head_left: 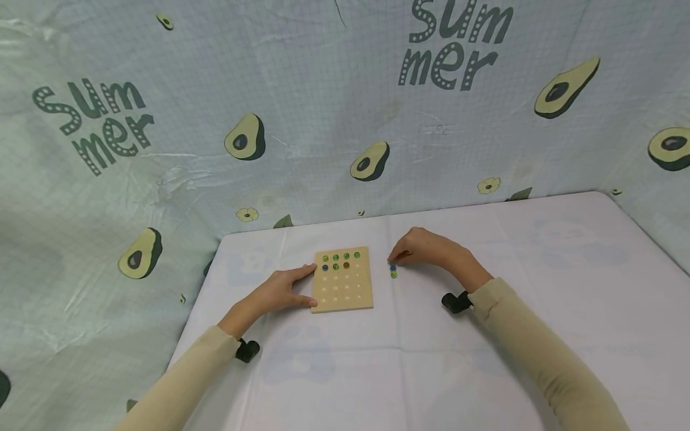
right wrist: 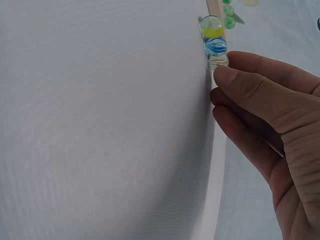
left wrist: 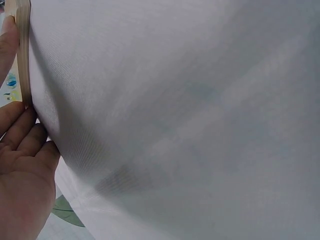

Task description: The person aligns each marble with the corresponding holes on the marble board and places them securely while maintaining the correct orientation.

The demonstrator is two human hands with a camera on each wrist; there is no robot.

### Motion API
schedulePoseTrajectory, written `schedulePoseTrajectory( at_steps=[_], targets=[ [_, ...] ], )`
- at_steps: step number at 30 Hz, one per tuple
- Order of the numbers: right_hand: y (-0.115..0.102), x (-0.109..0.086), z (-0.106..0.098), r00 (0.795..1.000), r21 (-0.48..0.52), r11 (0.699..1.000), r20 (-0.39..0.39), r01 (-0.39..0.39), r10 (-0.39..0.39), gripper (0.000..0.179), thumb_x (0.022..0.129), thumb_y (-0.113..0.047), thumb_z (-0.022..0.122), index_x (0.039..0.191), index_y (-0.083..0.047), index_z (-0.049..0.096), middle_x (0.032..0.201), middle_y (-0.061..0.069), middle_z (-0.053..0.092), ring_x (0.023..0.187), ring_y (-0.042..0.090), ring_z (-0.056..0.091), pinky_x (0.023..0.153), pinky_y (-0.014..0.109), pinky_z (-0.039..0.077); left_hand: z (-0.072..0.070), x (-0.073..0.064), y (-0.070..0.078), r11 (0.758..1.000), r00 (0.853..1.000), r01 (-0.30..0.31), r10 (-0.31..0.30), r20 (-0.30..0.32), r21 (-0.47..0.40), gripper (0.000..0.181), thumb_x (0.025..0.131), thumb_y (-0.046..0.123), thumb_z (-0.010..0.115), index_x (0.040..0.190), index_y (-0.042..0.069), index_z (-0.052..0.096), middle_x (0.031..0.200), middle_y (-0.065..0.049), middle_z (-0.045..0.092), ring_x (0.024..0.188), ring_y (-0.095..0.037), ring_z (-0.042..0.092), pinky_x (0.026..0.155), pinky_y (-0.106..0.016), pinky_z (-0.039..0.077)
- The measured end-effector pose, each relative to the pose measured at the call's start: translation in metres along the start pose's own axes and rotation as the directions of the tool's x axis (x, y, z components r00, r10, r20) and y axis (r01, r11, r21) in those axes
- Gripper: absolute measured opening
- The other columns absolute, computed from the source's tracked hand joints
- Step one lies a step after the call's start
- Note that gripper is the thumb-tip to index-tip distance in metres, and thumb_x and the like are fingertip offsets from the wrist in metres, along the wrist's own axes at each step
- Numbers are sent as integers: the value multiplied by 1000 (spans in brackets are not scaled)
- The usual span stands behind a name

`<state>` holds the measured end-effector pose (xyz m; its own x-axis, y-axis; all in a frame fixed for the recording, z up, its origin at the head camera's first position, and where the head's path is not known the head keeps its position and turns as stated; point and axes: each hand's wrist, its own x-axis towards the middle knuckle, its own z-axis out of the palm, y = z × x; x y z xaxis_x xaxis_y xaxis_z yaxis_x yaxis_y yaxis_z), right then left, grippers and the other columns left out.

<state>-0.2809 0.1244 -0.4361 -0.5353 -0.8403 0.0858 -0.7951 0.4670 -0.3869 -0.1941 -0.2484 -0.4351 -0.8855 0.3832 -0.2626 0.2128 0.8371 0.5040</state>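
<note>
A square wooden board (head_left: 350, 304) with rows of small hollows lies on the table. Marbles fill its far row, mostly green (head_left: 336, 257); the second row holds a blue one (head_left: 325, 267), a green one and a brownish one. My left hand (head_left: 283, 289) touches the board's left edge, thumb and forefinger spread apart along it. To the right of the board, my right hand (head_left: 423, 246) pinches a clear marble with pale swirls (right wrist: 218, 62) between thumb and forefinger. In line with it sit a blue-swirled marble (right wrist: 215, 46) and a yellow-and-clear marble (right wrist: 212, 27).
White cloth (head_left: 345, 377) covers the table. Behind it hangs a pale sheet (head_left: 312, 90) printed with avocados and lettering. Each wrist wears a small black camera, the left one (head_left: 248, 351) and the right one (head_left: 456, 303).
</note>
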Motion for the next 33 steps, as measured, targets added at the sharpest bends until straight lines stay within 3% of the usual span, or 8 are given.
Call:
schedulePoseTrajectory(
  at_steps=[21, 33],
  targets=[
    [0, 7, 1, 1000, -48, 999, 5, -19, 19, 16, 86, -6, 81, 101, -12, 83, 99, -3, 78, 92, 10, 72, 81, 23, 59, 1, 0, 1, 1000, 999, -30, 30, -12, 7, 98, 81, 46, 84, 159, 13, 36, 162, -14, 34, 150, -33, 31, 119, -51, 34],
    [-2, 7, -2, 1000, -58, 998, 8, -28, 29, 14, 88, -10, 80, 102, -11, 82, 100, -2, 78, 91, 9, 72, 81, 24, 59, 0, 0, 1, 1000, 1000, -16, 16, -5, 21, 99, 80, 46, 85, 159, 14, 35, 162, -14, 34, 150, -32, 31, 119, -51, 34]
  ],
)
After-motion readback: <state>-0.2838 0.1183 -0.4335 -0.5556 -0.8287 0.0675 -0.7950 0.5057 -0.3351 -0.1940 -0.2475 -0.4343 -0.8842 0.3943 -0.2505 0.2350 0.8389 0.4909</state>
